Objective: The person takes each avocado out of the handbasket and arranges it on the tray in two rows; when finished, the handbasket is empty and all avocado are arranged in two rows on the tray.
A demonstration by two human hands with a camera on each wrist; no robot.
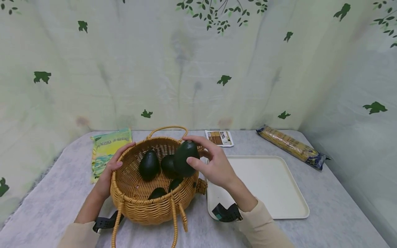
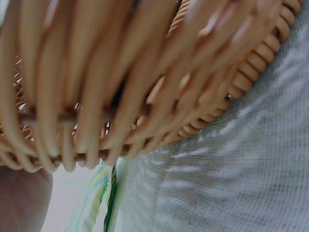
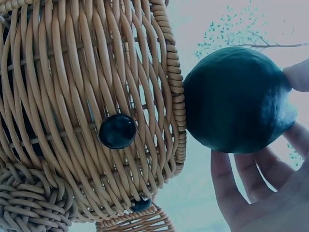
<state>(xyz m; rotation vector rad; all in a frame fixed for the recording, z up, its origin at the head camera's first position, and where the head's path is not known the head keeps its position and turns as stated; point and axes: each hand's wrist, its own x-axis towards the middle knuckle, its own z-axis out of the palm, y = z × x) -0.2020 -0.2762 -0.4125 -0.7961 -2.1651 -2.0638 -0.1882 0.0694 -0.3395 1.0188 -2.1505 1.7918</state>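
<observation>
Wicker basket (image 1: 149, 203), round and honey-coloured, sits on a pale grey worktop (image 1: 335, 220) in front of a person. Their right hand (image 1: 217, 165) holds a dark green avocado (image 1: 185, 157) just above the basket's right rim, thumb and fingers (image 3: 227, 186) curled round its sides. The right wrist view shows the fruit lifted clear beside the woven wall. Their left hand (image 1: 110, 168) rests against the basket's left rim, fingers curved over the edge, steadying it.

Inside the basket lie more avocados (image 1: 149, 164), dark and close together. Just right of the basket is a cream tray (image 1: 279, 193). Behind the basket on the left lies a yellow-green packet (image 1: 107, 150); behind it on the right, a small card (image 1: 219, 137); further right, a long yellow wrapped packet (image 1: 291, 146).

The avocado looks smooth-skinned, firm and fairly weighty for its size; it may bruise under hard pressure, so a gentle wrap round its widest middle probably suits it best. The basket seems light and stiff.
</observation>
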